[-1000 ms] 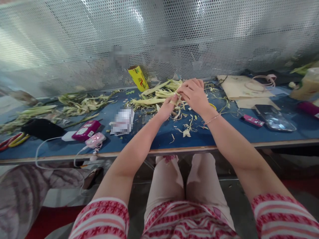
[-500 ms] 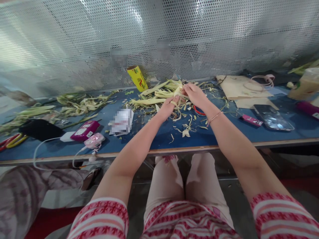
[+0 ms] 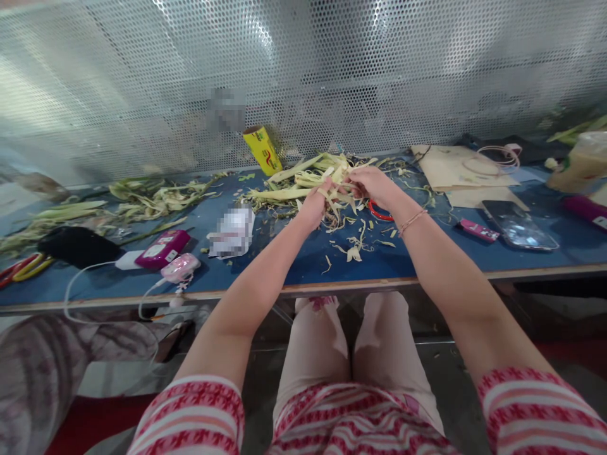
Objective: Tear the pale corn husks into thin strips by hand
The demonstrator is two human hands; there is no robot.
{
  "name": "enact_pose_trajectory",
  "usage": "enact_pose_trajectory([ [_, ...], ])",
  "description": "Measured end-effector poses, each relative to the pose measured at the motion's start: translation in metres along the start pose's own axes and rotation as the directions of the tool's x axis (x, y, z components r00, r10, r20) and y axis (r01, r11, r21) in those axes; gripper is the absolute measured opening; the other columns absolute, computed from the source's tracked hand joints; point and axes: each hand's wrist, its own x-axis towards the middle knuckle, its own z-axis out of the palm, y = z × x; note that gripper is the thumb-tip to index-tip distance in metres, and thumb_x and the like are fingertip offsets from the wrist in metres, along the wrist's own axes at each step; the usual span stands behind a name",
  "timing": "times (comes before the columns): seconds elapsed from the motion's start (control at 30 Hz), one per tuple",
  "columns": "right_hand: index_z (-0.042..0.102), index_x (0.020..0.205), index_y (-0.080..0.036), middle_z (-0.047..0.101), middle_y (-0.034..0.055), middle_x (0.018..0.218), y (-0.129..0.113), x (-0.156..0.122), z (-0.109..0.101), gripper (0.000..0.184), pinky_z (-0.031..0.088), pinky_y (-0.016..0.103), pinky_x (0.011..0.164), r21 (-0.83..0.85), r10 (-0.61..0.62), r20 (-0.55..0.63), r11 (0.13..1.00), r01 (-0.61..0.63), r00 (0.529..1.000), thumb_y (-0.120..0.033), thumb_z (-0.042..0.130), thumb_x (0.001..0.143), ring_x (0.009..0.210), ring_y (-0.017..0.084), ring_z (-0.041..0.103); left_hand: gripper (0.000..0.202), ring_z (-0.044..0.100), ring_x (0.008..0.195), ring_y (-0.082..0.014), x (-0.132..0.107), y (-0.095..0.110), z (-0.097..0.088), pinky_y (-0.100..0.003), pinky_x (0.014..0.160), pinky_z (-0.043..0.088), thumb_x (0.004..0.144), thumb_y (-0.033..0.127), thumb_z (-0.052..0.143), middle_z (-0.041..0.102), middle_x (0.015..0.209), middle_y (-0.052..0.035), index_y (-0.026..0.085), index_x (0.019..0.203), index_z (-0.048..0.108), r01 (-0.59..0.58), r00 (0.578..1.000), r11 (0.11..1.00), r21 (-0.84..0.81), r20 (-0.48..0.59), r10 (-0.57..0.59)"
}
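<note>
Both my hands meet over a heap of pale green and yellow leaf strips in the middle of the blue table. My left hand is closed around a small bunch of the strips. My right hand pinches the same strips from the right, its fingers curled. A red ring lies on the table just below my right hand. Loose scraps are scattered in front of the heap.
A yellow roll stands by the perforated metal wall. More leaves lie at left, with pink devices, a white cable and a black pouch. At right are a phone, brown paper and a pink packet.
My hands have drawn slightly toward me and lower on the heap. My right hand has turned from lying over the strips to pinching them, uncovering the red ring beneath it.
</note>
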Motion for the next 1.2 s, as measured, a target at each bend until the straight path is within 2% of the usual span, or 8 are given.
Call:
enact_pose_trajectory([
  [0.23, 0.064, 0.074, -0.015, 0.055, -0.0023, 0.05, -0.005, -0.007, -0.004, 0.013, 0.033, 0.021, 0.041, -0.059, 0.111, 0.108, 0.993, -0.105, 0.988, -0.01, 0.065, 0.086, 0.041, 0.006, 0.043, 0.049, 0.052, 0.065, -0.0136, 0.005, -0.01, -0.008, -0.028, 0.068, 0.041, 0.087, 0.064, 0.058, 0.051, 0.064, 0.0003, 0.017, 0.072, 0.06, -0.103, 0.989, 0.987, 0.128, -0.088, 0.114],
  [0.4, 0.064, 0.071, -0.016, 0.056, -0.001, 0.051, -0.004, -0.011, -0.005, 0.012, 0.036, 0.022, 0.043, -0.162, 0.159, 0.238, 0.979, -0.123, 0.958, -0.011, 0.068, 0.081, 0.044, 0.007, 0.045, 0.048, 0.047, 0.062, -0.0121, 0.004, -0.009, -0.007, -0.027, 0.066, 0.04, 0.086, 0.063, 0.061, 0.049, 0.064, 0.0015, 0.018, 0.073, 0.06, -0.099, 0.991, 0.993, 0.058, -0.087, 0.103],
  [0.67, 0.064, 0.07, -0.017, 0.062, 0.0, 0.063, 0.002, -0.004, -0.016, 0.016, 0.044, 0.025, 0.053, -0.326, -0.001, 0.122, 0.945, 0.041, 0.992, -0.022, 0.073, 0.083, 0.052, 0.009, 0.054, 0.028, 0.049, 0.053, -0.0069, 0.003, -0.002, -0.001, -0.021, 0.062, 0.043, 0.093, 0.021, 0.056, 0.054, 0.061, 0.0023, 0.016, 0.065, 0.054, 0.093, 0.987, 0.941, -0.325, -0.094, -0.13],
  [0.8, 0.063, 0.068, -0.018, 0.061, 0.0017, 0.06, 0.002, -0.005, -0.018, 0.024, 0.043, 0.027, 0.052, -0.346, 0.086, 0.265, 0.938, 0.012, 0.96, -0.033, 0.077, 0.081, 0.053, 0.011, 0.053, 0.031, 0.038, 0.041, -0.0078, -0.001, 0.005, -0.004, -0.022, 0.046, 0.032, 0.091, 0.023, 0.052, 0.046, 0.048, 0.0034, 0.018, 0.061, 0.05, 0.293, 0.95, 0.9, -0.323, -0.007, -0.311],
  [0.93, 0.06, 0.064, -0.018, 0.056, 0.0011, 0.056, 0.003, -0.006, -0.017, 0.033, 0.035, 0.027, 0.048, -0.315, 0.162, 0.391, 0.948, -0.033, 0.906, -0.041, 0.076, 0.081, 0.048, 0.009, 0.044, 0.037, 0.031, 0.035, -0.0096, 0.0, 0.012, -0.011, -0.024, 0.039, 0.026, 0.091, 0.028, 0.042, 0.037, 0.042, 0.0024, 0.02, 0.055, 0.043, 0.543, 0.84, 0.795, -0.27, 0.167, -0.517],
  [1.03, 0.059, 0.064, -0.019, 0.047, -0.0038, 0.051, 0.005, -0.006, -0.016, 0.027, 0.029, 0.025, 0.048, -0.326, 0.166, 0.448, 0.945, -0.013, 0.879, -0.034, 0.076, 0.078, 0.047, 0.007, 0.038, 0.037, 0.029, 0.033, -0.0099, 0.0, 0.016, -0.014, -0.023, 0.036, 0.026, 0.089, 0.028, 0.039, 0.034, 0.041, 0.0022, 0.02, 0.053, 0.04, 0.641, 0.767, 0.725, -0.253, 0.23, -0.598],
  [1.13, 0.06, 0.064, -0.018, 0.045, -0.0053, 0.052, 0.004, -0.005, -0.015, 0.016, 0.028, 0.026, 0.05, -0.344, 0.149, 0.424, 0.939, 0.006, 0.893, -0.021, 0.072, 0.074, 0.05, 0.007, 0.035, 0.033, 0.028, 0.032, -0.0097, -0.001, 0.018, -0.013, -0.022, 0.035, 0.024, 0.086, 0.025, 0.04, 0.033, 0.041, 0.0024, 0.019, 0.054, 0.045, 0.658, 0.753, 0.718, -0.227, 0.221, -0.62],
  [1.2, 0.062, 0.067, -0.019, 0.05, -0.0045, 0.057, 0.003, -0.004, -0.014, 0.01, 0.031, 0.027, 0.053, -0.323, 0.135, 0.344, 0.946, -0.018, 0.929, -0.018, 0.067, 0.075, 0.053, 0.009, 0.039, 0.034, 0.028, 0.032, -0.0093, -0.002, 0.019, -0.011, -0.022, 0.035, 0.024, 0.087, 0.025, 0.04, 0.033, 0.041, 0.0026, 0.017, 0.056, 0.05, 0.613, 0.79, 0.762, -0.208, 0.199, -0.58],
])
